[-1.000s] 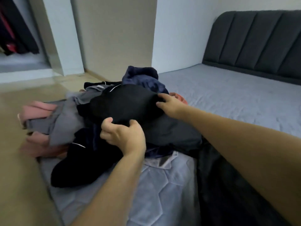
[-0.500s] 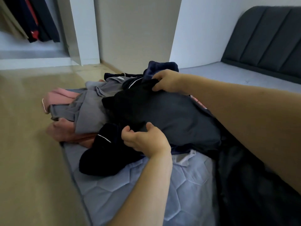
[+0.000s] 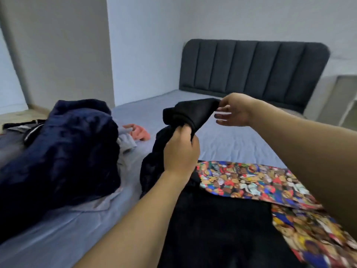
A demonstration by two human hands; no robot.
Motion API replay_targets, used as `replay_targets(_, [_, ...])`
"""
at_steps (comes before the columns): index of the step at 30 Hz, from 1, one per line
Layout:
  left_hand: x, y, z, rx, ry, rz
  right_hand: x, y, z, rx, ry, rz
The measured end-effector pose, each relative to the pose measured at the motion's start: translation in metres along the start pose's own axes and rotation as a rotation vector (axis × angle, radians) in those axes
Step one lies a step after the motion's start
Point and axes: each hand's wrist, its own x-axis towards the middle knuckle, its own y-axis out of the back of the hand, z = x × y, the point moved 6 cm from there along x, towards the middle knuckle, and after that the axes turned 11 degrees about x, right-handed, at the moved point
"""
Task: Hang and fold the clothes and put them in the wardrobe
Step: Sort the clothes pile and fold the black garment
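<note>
1. My left hand [image 3: 180,151] grips the soft black garment [image 3: 190,115] with curled fingers, lifted above the bed [image 3: 222,140].
2. My right hand [image 3: 234,110] pinches its far corner, other fingers loose.
3. A dark navy clothes pile [image 3: 63,149] lies to the left of my fingers.

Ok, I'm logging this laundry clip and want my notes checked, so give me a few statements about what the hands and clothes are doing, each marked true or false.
1. The left hand grips the black garment. True.
2. The right hand lies flat on the mattress. False: it is raised, pinching the garment's upper edge with thumb and forefinger, the other fingers spread.
3. The navy pile lies left of the black garment. True.
4. The colourful printed cloth hangs from the headboard. False: it lies on the bed by the right forearm.
5. A pink item lies on the grey mattress. True.
</note>
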Motion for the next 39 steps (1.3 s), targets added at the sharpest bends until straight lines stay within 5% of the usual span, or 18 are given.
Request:
replay_targets(4, [-0.053, -0.134, 0.111, 0.395, -0.402, -0.623, -0.007, 0.180, 0.050, 0.241, -0.135, 0.242])
replay_targets(7, [-0.115, -0.196, 0.132, 0.384, -0.537, -1.164, -0.013, 0.264, 0.117, 0.236, -0.317, 0.341])
replay_targets(11, [-0.115, -0.205, 0.082, 0.465, -0.491, -0.991, -0.005, 0.276, 0.184, 0.059, -0.457, 0.287])
replay_targets(17, [-0.085, -0.193, -0.057, 0.712, 0.029, -1.049, 0.029, 0.263, 0.178, -0.831, -0.236, 0.362])
replay_targets(23, [-0.066, -0.206, -0.081, 0.760, 0.270, -1.089, 0.035, 0.301, 0.157, -1.041, -0.030, 0.574])
replay_targets(29, [-0.004, -0.228, -0.088, 0.854, 0.084, -0.826, 0.034, 0.319, 0.206, -1.250, -0.118, 0.691])
replay_targets(34, [0.025, -0.229, -0.121, 0.678, -0.038, -0.888, 0.063, 0.288, 0.192, -1.456, 0.172, 0.431])
replay_targets(37, [0.029, -0.222, -0.118, 0.610, -0.206, -0.714, 0.059, 0.296, 0.188, -1.160, 0.208, 0.487])
replay_targets(39, [0.039, -0.207, -0.114, 0.479, -0.166, -0.594, 0.053, 0.304, 0.183, -0.922, 0.197, 0.580])
